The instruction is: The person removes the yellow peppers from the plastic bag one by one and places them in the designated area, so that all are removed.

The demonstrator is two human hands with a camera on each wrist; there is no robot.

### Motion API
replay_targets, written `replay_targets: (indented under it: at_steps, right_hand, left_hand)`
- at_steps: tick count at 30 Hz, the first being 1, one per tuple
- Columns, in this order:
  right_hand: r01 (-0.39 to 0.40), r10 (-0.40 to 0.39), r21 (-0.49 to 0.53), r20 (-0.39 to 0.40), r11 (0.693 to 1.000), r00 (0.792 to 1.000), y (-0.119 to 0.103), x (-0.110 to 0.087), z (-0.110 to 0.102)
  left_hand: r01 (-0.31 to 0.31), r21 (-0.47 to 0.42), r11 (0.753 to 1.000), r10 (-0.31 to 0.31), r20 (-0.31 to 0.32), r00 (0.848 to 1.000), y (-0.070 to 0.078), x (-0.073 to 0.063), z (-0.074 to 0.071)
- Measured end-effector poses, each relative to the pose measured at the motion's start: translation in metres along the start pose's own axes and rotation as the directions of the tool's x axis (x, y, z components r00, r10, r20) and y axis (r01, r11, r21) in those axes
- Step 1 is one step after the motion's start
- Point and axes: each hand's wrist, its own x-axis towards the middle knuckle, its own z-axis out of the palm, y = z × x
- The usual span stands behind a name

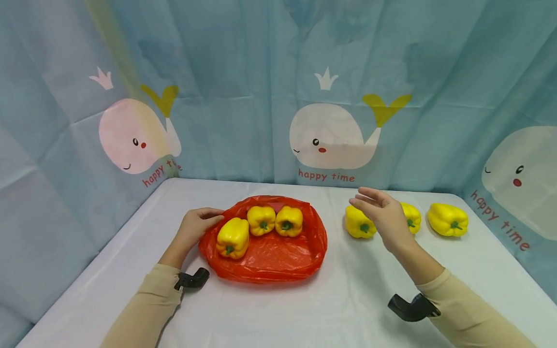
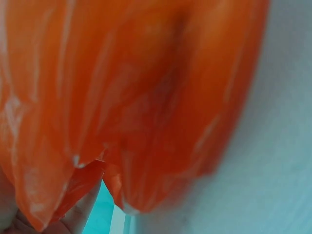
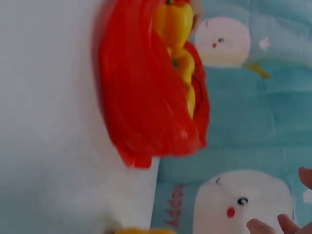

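Left fingers (image 1: 211,211) pinch a red bag (image 1: 270,256) holding three peppers (image 1: 261,220); right fingers (image 1: 374,195) are outstretched.

the person wears plain beige sleeves: the left sleeve (image 1: 145,304) is creased near its cuff, as is the right sleeve (image 1: 474,311). a curved black fitting (image 1: 194,279) juts from the left cuff, a matching black mount (image 1: 409,308) from the right. the left hand (image 1: 197,224) and right hand (image 1: 387,220) are bare.
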Motion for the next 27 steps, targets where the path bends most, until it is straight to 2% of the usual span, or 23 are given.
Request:
replay_targets:
  at_steps: [6,12,19,27]
  right_hand:
    - [-0.007,0.004,0.065,0.058,0.998,0.998,-0.001,0.003,0.034]
    - [-0.082,0.063,0.131,0.146,0.988,0.987,-0.001,-0.001,0.071]
    - [-0.164,0.133,0.099,0.264,0.981,0.955,0.0,-0.011,0.114]
    - [-0.224,0.173,0.1,0.371,0.969,0.912,-0.003,-0.012,0.141]
  left_hand:
    - [0.005,-0.002,1.0,-0.005,0.0,1.0,0.001,0.0,0.0]
    - [-0.001,-0.002,1.0,0.001,-0.001,1.0,0.001,0.0,0.0]
    - [0.007,-0.003,1.0,-0.007,-0.004,1.0,0.002,-0.003,0.0]
    - [-0.001,-0.011,1.0,0.001,0.0,1.0,0.002,-0.002,0.0]
